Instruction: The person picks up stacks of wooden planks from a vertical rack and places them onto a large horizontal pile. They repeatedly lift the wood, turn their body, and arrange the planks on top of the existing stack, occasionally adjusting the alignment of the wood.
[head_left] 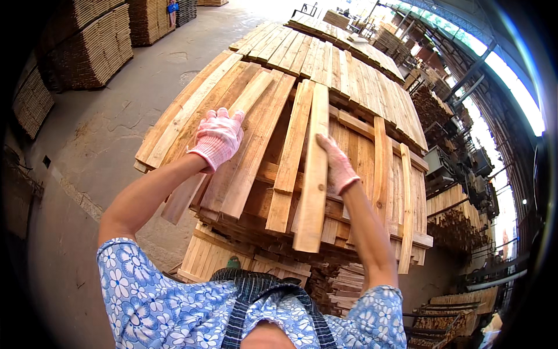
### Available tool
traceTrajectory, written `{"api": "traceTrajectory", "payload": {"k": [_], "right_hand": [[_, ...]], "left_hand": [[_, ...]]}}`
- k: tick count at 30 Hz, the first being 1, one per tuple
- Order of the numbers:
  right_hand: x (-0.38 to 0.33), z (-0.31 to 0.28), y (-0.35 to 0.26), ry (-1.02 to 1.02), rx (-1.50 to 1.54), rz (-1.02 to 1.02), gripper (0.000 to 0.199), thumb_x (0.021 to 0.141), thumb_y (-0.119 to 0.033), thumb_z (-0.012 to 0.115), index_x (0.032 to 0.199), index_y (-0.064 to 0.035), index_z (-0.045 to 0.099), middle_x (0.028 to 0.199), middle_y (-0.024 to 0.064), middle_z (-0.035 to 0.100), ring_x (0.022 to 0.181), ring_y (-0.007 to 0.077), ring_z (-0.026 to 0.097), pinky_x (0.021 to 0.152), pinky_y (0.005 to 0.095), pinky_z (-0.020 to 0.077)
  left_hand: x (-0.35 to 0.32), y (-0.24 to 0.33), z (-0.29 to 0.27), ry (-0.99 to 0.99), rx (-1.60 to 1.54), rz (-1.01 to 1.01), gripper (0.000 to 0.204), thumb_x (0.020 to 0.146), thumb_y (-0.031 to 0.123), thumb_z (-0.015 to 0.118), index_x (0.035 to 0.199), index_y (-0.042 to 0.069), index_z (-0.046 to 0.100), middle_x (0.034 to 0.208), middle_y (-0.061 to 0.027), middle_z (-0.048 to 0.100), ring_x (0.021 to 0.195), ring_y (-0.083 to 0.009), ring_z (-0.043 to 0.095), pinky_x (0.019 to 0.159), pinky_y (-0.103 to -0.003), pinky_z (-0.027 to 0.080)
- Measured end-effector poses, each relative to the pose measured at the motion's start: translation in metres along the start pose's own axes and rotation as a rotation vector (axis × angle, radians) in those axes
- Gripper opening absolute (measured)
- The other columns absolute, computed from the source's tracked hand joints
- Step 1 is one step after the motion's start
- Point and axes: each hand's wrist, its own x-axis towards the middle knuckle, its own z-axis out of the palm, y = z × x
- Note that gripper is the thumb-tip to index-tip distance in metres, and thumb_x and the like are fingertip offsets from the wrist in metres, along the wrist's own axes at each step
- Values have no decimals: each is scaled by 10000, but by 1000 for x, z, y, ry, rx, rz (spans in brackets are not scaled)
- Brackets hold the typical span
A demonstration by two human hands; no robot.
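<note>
Both my hands wear pink-and-white knit work gloves. My left hand (220,139) is closed over a narrow wooden board (253,92), which slants across other boards on the stack; its fingertips are partly hidden. My right hand (337,166) grips the right edge of a long, pale wooden plank (315,177), its thumb on the upper face. The plank's near end juts past the stack's front edge. Close to its left lies another narrow board (289,160). Between the spaced boards, a gap shows the darker layer beneath.
A second boarded stack (343,72) stands just beyond, with another behind it. Tall lumber piles (93,49) rise at the far left beside the concrete floor (125,110). Loose boards (406,209) lie on the stack's right side, and more timber (456,212) stands along the right.
</note>
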Motion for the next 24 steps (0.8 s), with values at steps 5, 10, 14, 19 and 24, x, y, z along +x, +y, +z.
{"api": "traceTrajectory", "payload": {"k": [5,10,14,19,24], "right_hand": [[40,41,33,24,15,-179,842,942,-443,684,1540,-15,274,1401,189,533,1254,305,535,1063,414,437],[47,23,26,87,-372,-89,1001,927,-636,653,1580,19,269,1522,218,448,1342,277,486,1118,384,402],[0,10,-28,-118,-534,-24,944,909,-731,578,1590,-116,357,1583,219,406,1391,367,480,1093,487,460],[-60,-84,-69,579,-1568,-167,883,849,-581,664,1555,-129,386,1414,270,520,1289,435,537,1048,535,470],[-75,-158,-21,692,-1352,188,1034,817,-426,735,1636,-165,162,1603,284,290,1380,463,475,1122,495,441]], "left_hand": [[5,5,8,21,-59,-10,396,985,290,572,1367,187,560,1313,-214,555,1214,-422,547,973,-521,497],[16,10,-12,-33,-213,-52,470,982,332,610,1434,225,540,1329,-204,568,1205,-406,565,1033,-503,490],[21,50,-43,11,-423,72,431,998,344,593,1389,168,549,1274,-237,575,1121,-410,611,939,-533,532],[6,130,-41,-333,-176,126,858,886,450,685,1594,187,277,1413,-283,484,1142,-444,621,961,-523,532],[16,140,-36,-357,-229,74,985,803,376,760,1619,188,240,1452,-297,487,1288,-450,566,1047,-495,489]]}}
